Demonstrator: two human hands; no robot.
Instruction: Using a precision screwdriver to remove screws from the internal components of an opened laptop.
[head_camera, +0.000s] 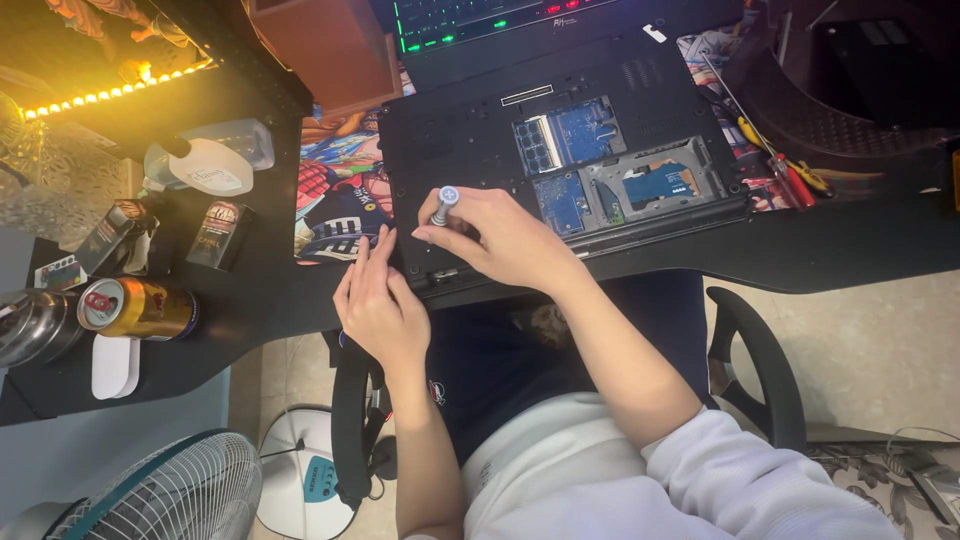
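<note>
The small screwdriver (444, 205) stands nearly upright on the front left corner of the upturned laptop (560, 150), its long axis tipped slightly right. The right hand (500, 235) pinches its shaft in a narrow grip; the left hand (375, 300) lies flat just beside, bracing the laptop's edge on the table (850, 250).

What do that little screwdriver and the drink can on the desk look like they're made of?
The screwdriver in the right hand looks like silvery metal with a pale blue cap, possibly plastic. The drink can looks like thin glossy metal, gold-coloured, with a silver top rim.
</note>
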